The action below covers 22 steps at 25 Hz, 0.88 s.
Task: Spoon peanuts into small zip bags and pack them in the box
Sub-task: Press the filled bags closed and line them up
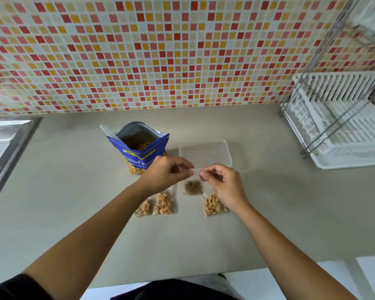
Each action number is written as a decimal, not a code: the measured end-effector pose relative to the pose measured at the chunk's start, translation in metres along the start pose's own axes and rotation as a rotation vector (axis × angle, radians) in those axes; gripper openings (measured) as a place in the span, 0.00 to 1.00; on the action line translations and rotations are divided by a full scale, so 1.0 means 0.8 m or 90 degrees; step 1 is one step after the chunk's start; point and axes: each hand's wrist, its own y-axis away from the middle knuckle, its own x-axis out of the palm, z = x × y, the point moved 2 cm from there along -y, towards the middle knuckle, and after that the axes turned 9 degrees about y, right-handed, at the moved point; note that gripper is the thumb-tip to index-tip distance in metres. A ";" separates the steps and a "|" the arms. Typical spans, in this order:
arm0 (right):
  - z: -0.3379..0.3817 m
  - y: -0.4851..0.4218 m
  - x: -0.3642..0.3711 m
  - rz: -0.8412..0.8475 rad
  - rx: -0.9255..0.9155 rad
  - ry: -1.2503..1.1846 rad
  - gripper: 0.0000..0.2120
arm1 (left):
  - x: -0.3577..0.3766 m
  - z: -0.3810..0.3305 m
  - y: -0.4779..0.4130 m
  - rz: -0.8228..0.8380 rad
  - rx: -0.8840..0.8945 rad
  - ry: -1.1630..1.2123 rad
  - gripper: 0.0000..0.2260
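L hand (165,172) & R hand (221,182) both pinch top of blurry little bag (193,187). Lots of bare counter (182,245) by front edge. The box (206,152) is partly hidden by hands.

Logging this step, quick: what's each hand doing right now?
Left hand: pinching the top edge of a zip bag.
Right hand: pinching the same bag's top edge.

The small zip bag (194,179) pinched by the left hand (164,172) and right hand (222,180) is motion-blurred, its peanuts (192,188) a brown smear. The left hand hides part of the peanut pouch (139,148) lettering. At 9 o'clock the sink (2,135) and at 3 o'clock the dish rack (338,118) run off frame. The spoon (108,131) has its bowl hidden inside the pouch.
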 end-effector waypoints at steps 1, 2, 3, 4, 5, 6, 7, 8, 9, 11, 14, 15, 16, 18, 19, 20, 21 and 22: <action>0.007 -0.002 -0.004 -0.003 -0.015 0.017 0.08 | -0.002 -0.011 -0.003 -0.001 0.027 -0.034 0.08; 0.012 -0.004 -0.007 -0.004 -0.028 0.036 0.07 | -0.002 -0.019 -0.007 -0.001 0.058 -0.069 0.07; 0.017 -0.006 -0.010 -0.005 -0.039 0.054 0.06 | -0.001 -0.026 -0.009 -0.002 0.091 -0.110 0.06; 0.020 -0.006 -0.013 -0.007 -0.049 0.072 0.05 | 0.000 -0.032 -0.010 -0.004 0.116 -0.162 0.06; 0.022 -0.007 -0.015 -0.009 -0.055 0.085 0.04 | 0.002 -0.038 -0.012 -0.009 0.132 -0.217 0.06; 0.023 -0.009 -0.017 -0.012 -0.060 0.095 0.02 | 0.004 -0.043 -0.014 -0.017 0.142 -0.266 0.07; 0.023 -0.010 -0.020 -0.017 -0.062 0.103 0.02 | 0.006 -0.048 -0.016 -0.027 0.148 -0.305 0.07; 0.024 -0.011 -0.022 -0.023 -0.065 0.111 0.02 | 0.008 -0.052 -0.018 -0.037 0.149 -0.337 0.08; 0.025 -0.012 -0.024 -0.029 -0.069 0.120 0.02 | 0.009 -0.056 -0.020 -0.043 0.144 -0.365 0.08; 0.027 -0.015 -0.026 -0.040 -0.080 0.150 0.01 | 0.012 -0.060 -0.024 -0.044 0.129 -0.410 0.09; 0.032 -0.017 -0.027 -0.051 -0.099 0.185 0.02 | 0.012 -0.061 -0.025 -0.060 0.120 -0.441 0.09; 0.032 -0.017 -0.027 -0.052 -0.106 0.196 0.02 | 0.011 -0.060 -0.025 -0.068 0.116 -0.440 0.09; 0.032 -0.017 -0.028 -0.051 -0.113 0.207 0.02 | 0.010 -0.058 -0.023 -0.071 0.109 -0.439 0.09; 0.030 -0.017 -0.029 -0.046 -0.121 0.220 0.03 | 0.007 -0.053 -0.019 -0.062 0.087 -0.438 0.08; 0.029 -0.017 -0.030 -0.044 -0.121 0.223 0.03 | 0.005 -0.050 -0.017 -0.059 0.077 -0.431 0.08; 0.028 -0.016 -0.031 -0.042 -0.121 0.224 0.03 | 0.003 -0.048 -0.015 -0.060 0.071 -0.424 0.08; 0.027 -0.016 -0.033 -0.041 -0.124 0.227 0.03 | 0.003 -0.047 -0.013 -0.064 0.069 -0.421 0.08; 0.026 -0.017 -0.034 -0.039 -0.129 0.231 0.03 | 0.002 -0.046 -0.011 -0.069 0.069 -0.425 0.08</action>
